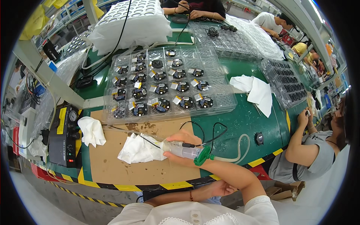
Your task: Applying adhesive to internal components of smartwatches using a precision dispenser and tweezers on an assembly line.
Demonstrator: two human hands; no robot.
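1. One hand, the right hand (180, 159), holds a clear plastic syringe barrel (190, 152) above the near part of the table; thumb and fingers close around it from opposite sides.
2. The barrel's left end is just beside a crumpled white cloth (137, 149) on a tan cardboard sheet (112, 167); its right end bears a green plastic cap (203, 156).
3. From this cap a translucent flexible tube (243, 144) curves to the right. A thin black cable (221, 132) loops just beyond the barrel.
4. The left hand (219, 188) is near the table's near edge, beneath the right forearm; its fingers are curled, and I cannot tell whether they pinch anything.
5. Farther off, a clear plastic compartment tray (225, 101) carries rows of round black circuit-board units (161, 105).
6. A black control box with a gauge (64, 144) stands at left; a small round black device (259, 138) lies at right on the green table surface (240, 122).
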